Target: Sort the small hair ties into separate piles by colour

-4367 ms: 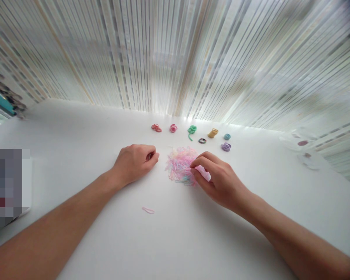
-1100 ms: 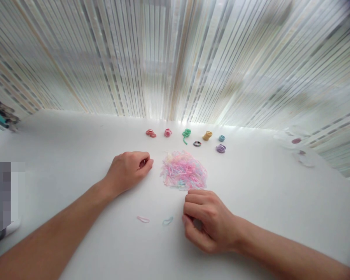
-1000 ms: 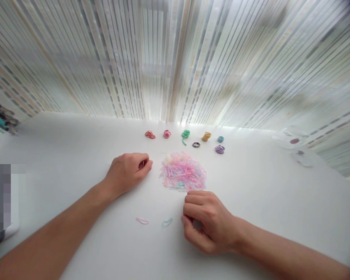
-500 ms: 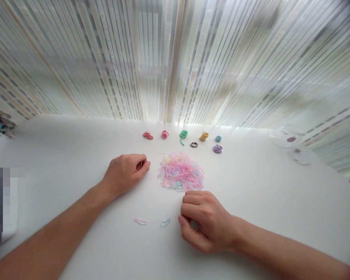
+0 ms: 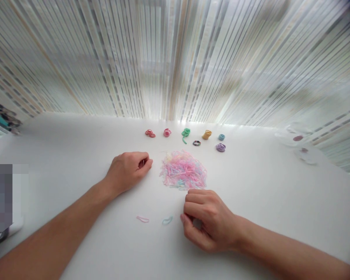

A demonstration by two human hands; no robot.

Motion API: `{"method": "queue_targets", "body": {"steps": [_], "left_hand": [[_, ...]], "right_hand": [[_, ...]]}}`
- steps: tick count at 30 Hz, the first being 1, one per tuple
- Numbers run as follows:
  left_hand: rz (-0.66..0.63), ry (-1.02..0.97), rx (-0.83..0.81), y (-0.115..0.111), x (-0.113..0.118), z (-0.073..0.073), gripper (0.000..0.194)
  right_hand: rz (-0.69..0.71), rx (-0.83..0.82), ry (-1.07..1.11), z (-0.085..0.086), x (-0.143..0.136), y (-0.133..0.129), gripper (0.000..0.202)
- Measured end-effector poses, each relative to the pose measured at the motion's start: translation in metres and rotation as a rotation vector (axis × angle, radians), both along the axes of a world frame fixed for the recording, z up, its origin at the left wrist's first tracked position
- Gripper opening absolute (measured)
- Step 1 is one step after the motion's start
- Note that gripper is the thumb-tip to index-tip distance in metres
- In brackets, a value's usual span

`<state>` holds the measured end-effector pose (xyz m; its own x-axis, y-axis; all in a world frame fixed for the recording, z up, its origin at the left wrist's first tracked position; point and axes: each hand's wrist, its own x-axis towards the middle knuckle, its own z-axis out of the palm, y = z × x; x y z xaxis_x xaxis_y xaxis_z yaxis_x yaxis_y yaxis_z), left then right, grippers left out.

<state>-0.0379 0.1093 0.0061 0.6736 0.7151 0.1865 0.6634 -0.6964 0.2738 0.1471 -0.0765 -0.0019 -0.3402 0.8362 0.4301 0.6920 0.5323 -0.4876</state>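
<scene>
My left hand (image 5: 130,170) rests on the white table, its fingers curled into a loose fist with nothing seen in it. Just right of it lies a loose heap of thin pastel rubber bands (image 5: 184,171), mostly pink with some blue and yellow. My right hand (image 5: 207,219) rests at the near right edge of the heap, fingers also curled and no object visible in them. Between the hands, closer to me, a single pink rubber band (image 5: 142,219) and a single light blue rubber band (image 5: 167,220) lie apart on the table.
Along the back of the table (image 5: 105,134) are small coiled bundles: red (image 5: 150,133), pink (image 5: 167,133), green (image 5: 186,133), yellow (image 5: 207,134), blue (image 5: 221,137) and purple (image 5: 221,147). A dark patterned ring (image 5: 196,143) lies among them. Clear plastic pieces (image 5: 306,156) lie far right, before a striped curtain (image 5: 175,58).
The whole view has shifted slightly, so everything appears a little further right. Both hands keep their curled pose on the table, and the bands lie as before.
</scene>
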Motion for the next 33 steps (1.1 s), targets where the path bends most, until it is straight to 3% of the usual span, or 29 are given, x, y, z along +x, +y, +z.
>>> {"method": "queue_targets", "body": {"steps": [14, 22, 28, 33], "left_hand": [[0.002, -0.025, -0.032, -0.001, 0.001, -0.001, 0.033], [0.008, -0.032, -0.032, -0.003, 0.002, 0.0, 0.034], [0.0, -0.049, -0.041, -0.002, 0.001, -0.003, 0.034], [-0.003, -0.057, -0.04, -0.002, 0.001, -0.004, 0.035]], "right_hand": [[-0.032, 0.003, 0.007, 0.0, 0.001, -0.002, 0.015], [-0.173, 0.102, -0.112, -0.005, 0.004, 0.008, 0.016], [-0.27, 0.024, -0.232, 0.012, 0.01, 0.012, 0.018], [-0.259, -0.057, -0.282, 0.027, 0.007, 0.015, 0.021]]}}
